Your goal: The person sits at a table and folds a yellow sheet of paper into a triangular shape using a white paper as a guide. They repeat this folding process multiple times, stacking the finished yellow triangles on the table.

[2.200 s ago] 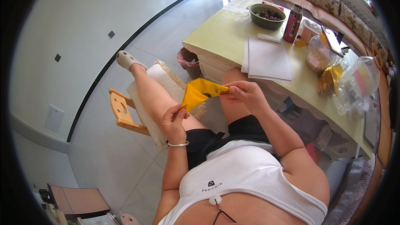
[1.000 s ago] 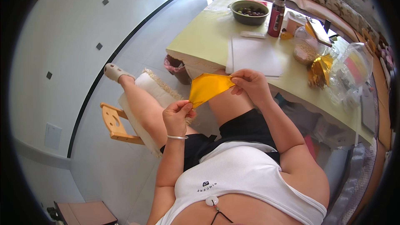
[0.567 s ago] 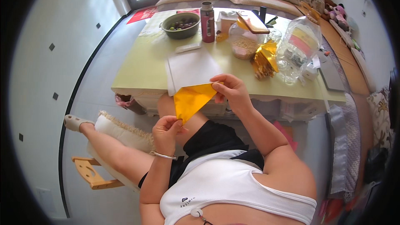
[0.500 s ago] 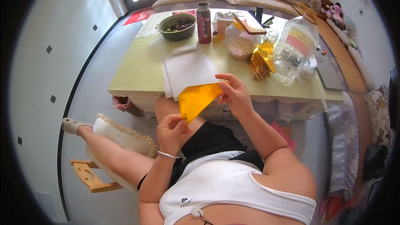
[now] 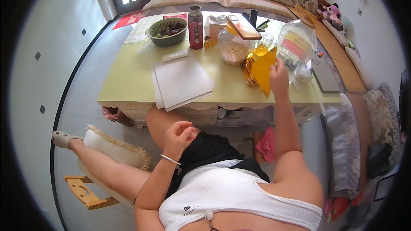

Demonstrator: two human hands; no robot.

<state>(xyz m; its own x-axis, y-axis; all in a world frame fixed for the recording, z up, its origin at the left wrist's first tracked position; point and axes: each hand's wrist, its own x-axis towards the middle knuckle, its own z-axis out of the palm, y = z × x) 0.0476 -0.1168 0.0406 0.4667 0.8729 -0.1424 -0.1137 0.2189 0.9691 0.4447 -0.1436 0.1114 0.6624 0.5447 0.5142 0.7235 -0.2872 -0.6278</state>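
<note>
The right hand [image 5: 279, 77] is raised over the pale yellow-green rectangular surface [image 5: 128, 81], gripping a folded yellow-gold sheet of paper [image 5: 263, 73] by its right edge; the sheet hangs upright, its point down. It sits just in front of a heap of gold foil sheets [image 5: 252, 62] lying on the surface. Left of that heap stands a clear glass jar of pale grains [image 5: 233, 51]; farther left lies a stack of white paper sheets [image 5: 182, 81]. Behind the stack stand a dark red metal flask [image 5: 195, 28] and a green bowl of small round fruit [image 5: 168, 31]. The left hand [image 5: 177, 134] rests loosely curled and empty above the lap, below the surface's front edge, well apart from the sheet.
</note>
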